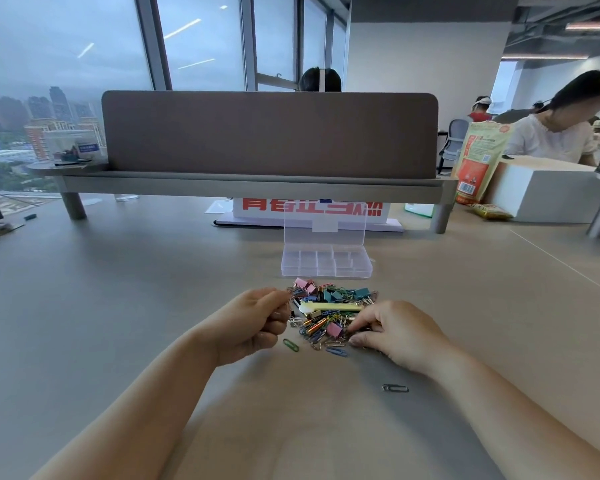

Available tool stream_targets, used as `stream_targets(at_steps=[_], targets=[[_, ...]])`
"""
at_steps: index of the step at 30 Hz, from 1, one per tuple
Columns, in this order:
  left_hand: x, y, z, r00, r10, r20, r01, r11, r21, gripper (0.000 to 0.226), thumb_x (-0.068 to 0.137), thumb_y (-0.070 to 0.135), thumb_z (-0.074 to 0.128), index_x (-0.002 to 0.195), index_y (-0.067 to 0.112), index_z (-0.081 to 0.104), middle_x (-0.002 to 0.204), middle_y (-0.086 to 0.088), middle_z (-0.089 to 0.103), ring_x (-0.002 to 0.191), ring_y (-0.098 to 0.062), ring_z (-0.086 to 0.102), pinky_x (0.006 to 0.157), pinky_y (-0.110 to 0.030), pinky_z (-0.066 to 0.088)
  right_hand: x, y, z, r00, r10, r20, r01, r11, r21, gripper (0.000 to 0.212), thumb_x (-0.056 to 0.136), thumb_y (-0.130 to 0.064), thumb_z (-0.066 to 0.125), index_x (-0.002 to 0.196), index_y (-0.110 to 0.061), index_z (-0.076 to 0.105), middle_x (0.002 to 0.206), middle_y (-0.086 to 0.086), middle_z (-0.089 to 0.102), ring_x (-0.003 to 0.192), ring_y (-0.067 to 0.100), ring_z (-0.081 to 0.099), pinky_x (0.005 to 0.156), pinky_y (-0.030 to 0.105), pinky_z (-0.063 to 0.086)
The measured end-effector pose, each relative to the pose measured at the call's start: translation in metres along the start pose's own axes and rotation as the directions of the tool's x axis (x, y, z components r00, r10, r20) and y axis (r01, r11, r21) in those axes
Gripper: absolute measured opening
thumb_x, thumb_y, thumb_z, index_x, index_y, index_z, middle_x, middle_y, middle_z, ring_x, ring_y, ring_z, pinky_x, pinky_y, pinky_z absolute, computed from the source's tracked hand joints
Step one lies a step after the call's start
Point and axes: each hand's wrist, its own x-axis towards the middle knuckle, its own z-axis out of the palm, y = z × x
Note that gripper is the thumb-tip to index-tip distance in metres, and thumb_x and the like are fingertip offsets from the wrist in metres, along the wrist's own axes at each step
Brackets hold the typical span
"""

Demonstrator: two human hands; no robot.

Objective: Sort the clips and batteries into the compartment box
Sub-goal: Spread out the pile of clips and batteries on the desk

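On the wide beige counter point(125, 278) stands a clear plastic compartment box point(326, 273), its lid tipped up behind it and its cells apparently bare, so sorting looks barely begun. Just in front of it lies a tangled heap of coloured binder clips, wire paper clips and small batteries point(326, 322).

The 2 hands flank the heap. The left hand point(253, 320) is curled, its fingertips pinching what seem to be a few silver paper clips at the heap's edge. The right hand point(399, 332) has its fingers bent down into the near side; I cannot tell whether it grips anything.

A pale yellow plastic tool point(333, 307) lies across the heap. 3 strays sit nearer the person: a green paper clip point(290, 345), a blue paper clip point(336, 351) and, well apart, a grey paper clip point(395, 388).

The main risk is snagging. Hooked wires could lift as a chain and drop mixed pieces into 1 cell, and a battery could roll free. The right forearm could also sweep the grey clip away.
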Motion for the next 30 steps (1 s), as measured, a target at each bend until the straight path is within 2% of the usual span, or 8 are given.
stream_targets(at_steps=[3, 8, 14, 19, 21, 24, 27, 30], targets=[[0.003, 0.002, -0.003, 0.992, -0.104, 0.068, 0.119, 0.954, -0.274, 0.028, 0.098, 0.021, 0.043, 0.072, 0.015, 0.035, 0.064, 0.003, 0.027, 0.047, -0.006, 0.021, 0.032, -0.011, 0.021, 0.000, -0.002, 0.003, 1.000, -0.021, -0.007, 0.021, 0.999, -0.027, 0.005, 0.085, -0.035, 0.065, 0.082, -0.036, 0.061, 0.053, -0.007, 0.045, 0.055, 0.004, 0.042, 0.054, 0.023, 0.031], [0.006, 0.001, -0.005, 0.969, -0.217, 0.116, 0.246, 0.863, -0.441, 0.024, 0.090, 0.018, 0.043, 0.067, 0.013, 0.038, 0.064, 0.002, 0.026, 0.041, -0.004, 0.026, 0.027, -0.008, 0.022, 0.000, -0.006, 0.004, 1.000, -0.025, 0.007, 0.026, 0.992, -0.121, 0.008, 0.089, -0.036, 0.058, 0.084, -0.035, 0.052, 0.062, -0.010, 0.045, 0.064, 0.006, 0.043, 0.053, 0.022, 0.030], [0.004, 0.003, -0.002, 0.980, -0.187, 0.065, 0.195, 0.852, -0.486, 0.007, 0.075, 0.014, 0.041, 0.069, 0.010, 0.041, 0.060, -0.002, 0.039, 0.040, -0.006, 0.033, 0.028, -0.008, 0.020, 0.001, -0.009, 0.007, 0.999, -0.040, -0.007, 0.038, 0.984, -0.173, 0.010, 0.093, -0.036, 0.052, 0.086, -0.031, 0.048, 0.070, -0.013, 0.045, 0.078, 0.015, 0.046, 0.056, 0.025, 0.030], [0.006, 0.001, -0.004, 0.987, -0.162, 0.002, 0.147, 0.889, -0.433, 0.026, 0.089, 0.030, 0.043, 0.069, 0.015, 0.039, 0.059, 0.000, 0.038, 0.040, -0.005, 0.028, 0.029, -0.008, 0.017, 0.000, -0.010, 0.006, 1.000, -0.029, -0.003, 0.028, 0.985, -0.172, 0.010, 0.094, -0.037, 0.049, 0.088, -0.030, 0.047, 0.080, -0.012, 0.050, 0.080, 0.016, 0.048, 0.067, 0.029, 0.034], [0.006, 0.001, -0.003, 0.991, -0.128, -0.046, 0.106, 0.939, -0.327, 0.032, 0.095, 0.034, 0.044, 0.068, 0.016, 0.041, 0.056, 0.002, 0.037, 0.039, -0.004, 0.024, 0.029, -0.010, 0.013, -0.001, -0.010, 0.005, 1.000, -0.029, 0.004, 0.029, 0.987, -0.159, 0.010, 0.095, -0.036, 0.047, 0.088, -0.029, 0.047, 0.076, -0.012, 0.049, 0.078, 0.016, 0.049, 0.066, 0.030, 0.034], [0.004, 0.001, -0.002, 0.988, 0.041, -0.146, -0.014, 0.984, 0.180, 0.030, 0.100, 0.030, 0.041, 0.076, 0.015, 0.052, 0.056, 0.006, 0.034, 0.042, -0.006, 0.022, 0.035, -0.015, 0.015, -0.002, -0.006, -0.002, 1.000, -0.009, 0.022, 0.010, 0.997, -0.079, 0.017, 0.094, -0.033, 0.049, 0.078, -0.032, 0.046, 0.065, -0.010, 0.048, 0.066, 0.009, 0.046, 0.061, 0.029, 0.035], [0.004, -0.002, -0.007, 0.964, 0.243, -0.111, -0.104, 0.724, 0.681, 0.022, 0.095, 0.032, 0.050, 0.087, 0.018, 0.064, 0.059, 0.007, 0.037, 0.049, -0.008, 0.030, 0.046, -0.020, 0.026, -0.002, 0.001, -0.007, 0.999, 0.008, 0.047, -0.009, 1.000, 0.022, 0.015, 0.087, -0.035, 0.062, 0.077, -0.031, 0.052, 0.060, -0.012, 0.049, 0.061, 0.002, 0.049, 0.063, 0.026, 0.040], [-0.001, -0.003, -0.014, 0.959, 0.281, 0.049, -0.202, 0.550, 0.811, 0.017, 0.077, 0.039, 0.073, 0.086, 0.026, 0.067, 0.052, 0.011, 0.032, 0.049, -0.006, 0.027, 0.053, -0.025, 0.023, -0.001, 0.003, -0.006, 0.995, 0.015, 0.096, -0.028, 0.991, 0.129, 0.022, 0.072, -0.043, 0.077, 0.085, -0.032, 0.064, 0.083, -0.013, 0.062, 0.092, 0.007, 0.062, 0.086, 0.033, 0.051]])
